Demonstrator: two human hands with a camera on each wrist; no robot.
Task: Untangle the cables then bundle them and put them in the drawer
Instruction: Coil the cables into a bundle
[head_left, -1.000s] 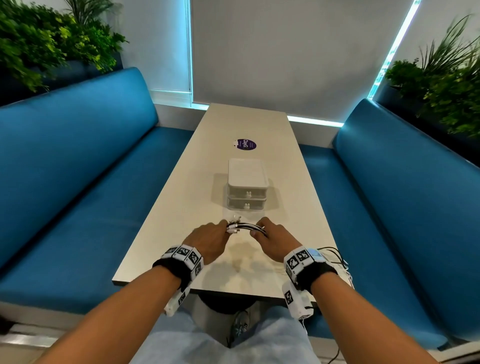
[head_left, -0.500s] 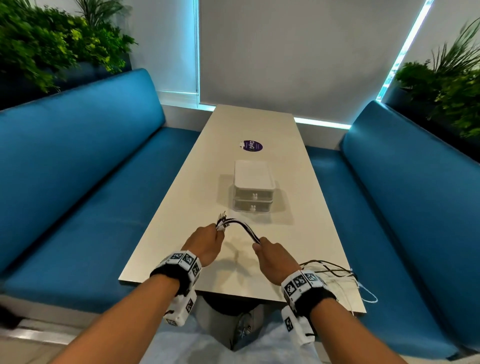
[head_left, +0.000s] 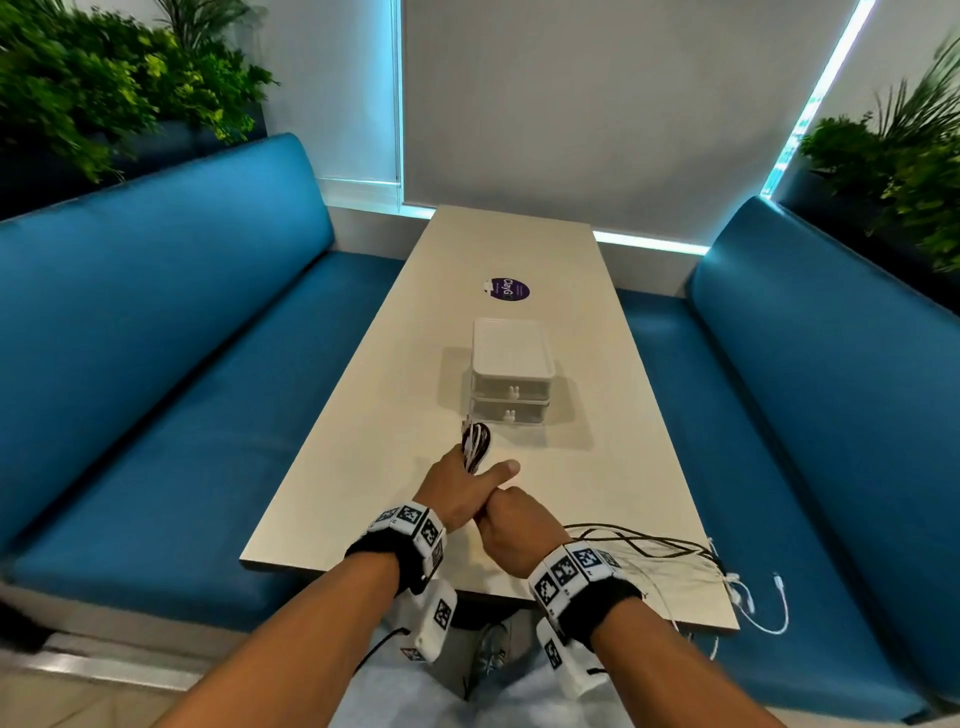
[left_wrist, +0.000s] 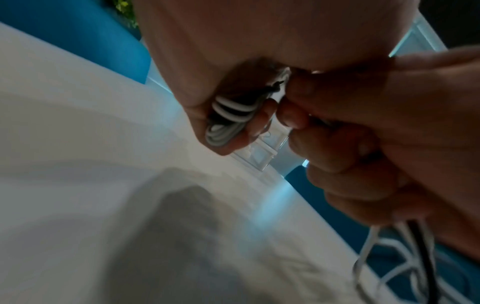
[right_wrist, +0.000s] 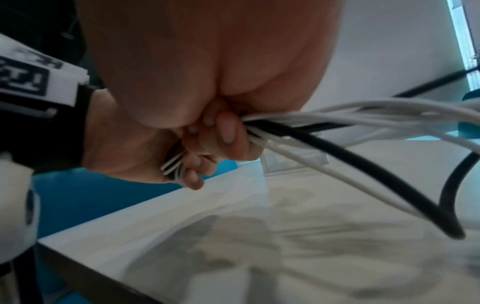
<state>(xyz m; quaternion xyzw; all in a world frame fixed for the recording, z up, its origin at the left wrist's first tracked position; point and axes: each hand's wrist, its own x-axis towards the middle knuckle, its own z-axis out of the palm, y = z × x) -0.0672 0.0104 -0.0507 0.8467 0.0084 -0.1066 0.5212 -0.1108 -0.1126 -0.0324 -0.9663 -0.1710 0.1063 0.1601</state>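
Black and white cables (head_left: 476, 448) are folded into a loop that sticks up from my left hand (head_left: 464, 486), whose fingers curl round the folded strands (left_wrist: 228, 119). My right hand (head_left: 511, 530) is pressed against the left one and grips the same cables (right_wrist: 298, 131) just behind the loop. Their loose tails (head_left: 670, 551) trail right across the table (head_left: 332, 493) and over its near right corner, plug ends (head_left: 748, 597) dangling. A small white two-drawer box (head_left: 511, 379) stands mid-table beyond the hands, both drawers closed.
A purple round sticker (head_left: 506, 289) lies on the table beyond the box. Blue bench seats (head_left: 182, 415) run along both sides, the right one (head_left: 779, 415) under the dangling plugs. Plants (head_left: 104, 88) stand behind the backrests.
My right hand has come back and left to meet the left hand. The cable stretch between them has folded into an upright loop. The loose tails slid further onto the table.
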